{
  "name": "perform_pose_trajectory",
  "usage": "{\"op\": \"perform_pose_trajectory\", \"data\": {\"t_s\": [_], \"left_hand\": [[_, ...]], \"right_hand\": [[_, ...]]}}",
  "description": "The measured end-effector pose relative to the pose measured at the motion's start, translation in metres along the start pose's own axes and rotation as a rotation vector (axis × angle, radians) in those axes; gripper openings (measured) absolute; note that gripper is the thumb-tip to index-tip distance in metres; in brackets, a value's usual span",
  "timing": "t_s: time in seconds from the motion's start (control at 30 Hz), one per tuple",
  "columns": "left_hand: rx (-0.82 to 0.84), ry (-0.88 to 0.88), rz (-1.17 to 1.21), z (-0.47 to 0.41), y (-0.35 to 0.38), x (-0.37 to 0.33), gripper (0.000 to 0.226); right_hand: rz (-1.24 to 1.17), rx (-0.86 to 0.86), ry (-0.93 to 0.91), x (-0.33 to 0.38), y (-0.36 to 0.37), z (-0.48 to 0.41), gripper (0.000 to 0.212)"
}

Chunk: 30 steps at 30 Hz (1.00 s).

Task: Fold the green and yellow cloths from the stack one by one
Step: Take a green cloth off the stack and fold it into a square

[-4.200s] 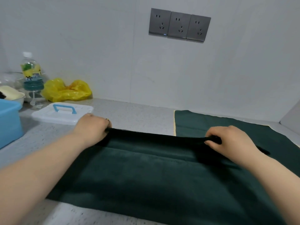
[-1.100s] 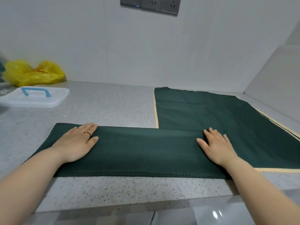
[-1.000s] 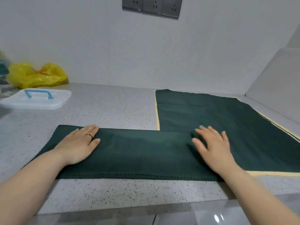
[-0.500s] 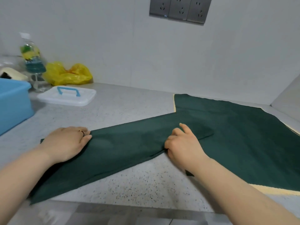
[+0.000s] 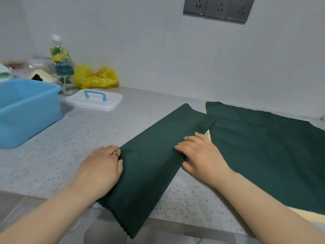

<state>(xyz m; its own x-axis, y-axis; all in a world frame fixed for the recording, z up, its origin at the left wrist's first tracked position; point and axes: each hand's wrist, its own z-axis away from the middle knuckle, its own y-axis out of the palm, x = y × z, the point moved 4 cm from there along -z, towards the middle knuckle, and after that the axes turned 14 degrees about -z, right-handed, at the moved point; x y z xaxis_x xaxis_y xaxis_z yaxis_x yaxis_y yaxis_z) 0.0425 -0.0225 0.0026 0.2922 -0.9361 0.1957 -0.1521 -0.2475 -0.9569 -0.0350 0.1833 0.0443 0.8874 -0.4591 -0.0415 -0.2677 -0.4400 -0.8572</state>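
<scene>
The green cloth (image 5: 158, 155) is soft, matt fabric, as is the cloth stack (image 5: 263, 147). The desk (image 5: 70, 138) looks like smooth speckled stone with a faint sheen. The blue tub (image 5: 29, 111) and the white lid (image 5: 95, 103) are glossy plastic. The yellow bag (image 5: 95, 78) is thin, crinkled film.

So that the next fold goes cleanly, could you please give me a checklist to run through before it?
1. Folded green strip lies flat: ok.
2. Strip wholly on counter: not ok, near end overhangs the edge.
3. Far end clear of stack: not ok, overlaps it.
4. Right hand on strip: ok, fingers flat.
5. Left hand grip: cannot tell, fingertips hidden.
</scene>
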Motion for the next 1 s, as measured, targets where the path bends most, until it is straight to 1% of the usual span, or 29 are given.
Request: {"op": "perform_pose_trajectory", "data": {"t_s": [0.07, 0.17, 0.33, 0.43, 0.5, 0.57, 0.63, 0.7, 0.73, 0.8, 0.83, 0.9, 1.0], "left_hand": [[0.02, -0.028, -0.039, 0.001, -0.001, -0.009, 0.04], [0.029, -0.052, -0.043, 0.005, -0.006, -0.02, 0.042], [0.008, -0.002, -0.025, 0.019, -0.012, -0.031, 0.045], [0.012, 0.055, 0.014, 0.031, -0.015, -0.033, 0.044], [0.001, 0.138, 0.054, 0.041, -0.018, -0.033, 0.043], [-0.009, 0.24, 0.158, 0.052, -0.021, -0.033, 0.041], [0.045, 0.321, 0.343, 0.063, -0.025, -0.032, 0.036], [0.129, 0.383, 0.523, 0.069, -0.033, -0.034, 0.033], [0.134, 0.402, 0.587, 0.068, -0.036, -0.034, 0.035], [0.078, 0.395, 0.666, 0.06, -0.042, -0.033, 0.046], [0.048, 0.381, 0.685, 0.053, -0.045, -0.033, 0.051], [0.027, 0.357, 0.675, 0.035, -0.045, -0.035, 0.056], [0.072, 0.339, 0.599, 0.006, -0.039, -0.045, 0.053]], "right_hand": [[-0.072, 0.028, -0.076, 0.021, -0.002, 0.01, 0.043], [-0.163, 0.071, -0.124, 0.044, -0.003, 0.025, 0.045], [-0.295, 0.125, -0.139, 0.069, -0.004, 0.044, 0.049], [-0.34, 0.109, -0.134, 0.073, -0.008, 0.055, 0.047], [-0.364, 0.069, -0.063, 0.066, -0.012, 0.061, 0.043], [-0.408, 0.035, 0.054, 0.058, -0.021, 0.07, 0.033], [-0.54, -0.017, 0.219, 0.045, -0.032, 0.082, 0.04], [-0.673, -0.056, 0.334, 0.033, -0.038, 0.097, 0.047], [-0.711, -0.071, 0.373, 0.03, -0.041, 0.103, 0.051], [-0.791, -0.114, 0.488, 0.023, -0.043, 0.114, 0.055], [-0.84, -0.134, 0.546, 0.021, -0.043, 0.119, 0.055], [-0.921, -0.187, 0.618, 0.018, -0.044, 0.126, 0.047], [-0.981, -0.289, 0.696, 0.012, -0.052, 0.129, 0.028]]}}
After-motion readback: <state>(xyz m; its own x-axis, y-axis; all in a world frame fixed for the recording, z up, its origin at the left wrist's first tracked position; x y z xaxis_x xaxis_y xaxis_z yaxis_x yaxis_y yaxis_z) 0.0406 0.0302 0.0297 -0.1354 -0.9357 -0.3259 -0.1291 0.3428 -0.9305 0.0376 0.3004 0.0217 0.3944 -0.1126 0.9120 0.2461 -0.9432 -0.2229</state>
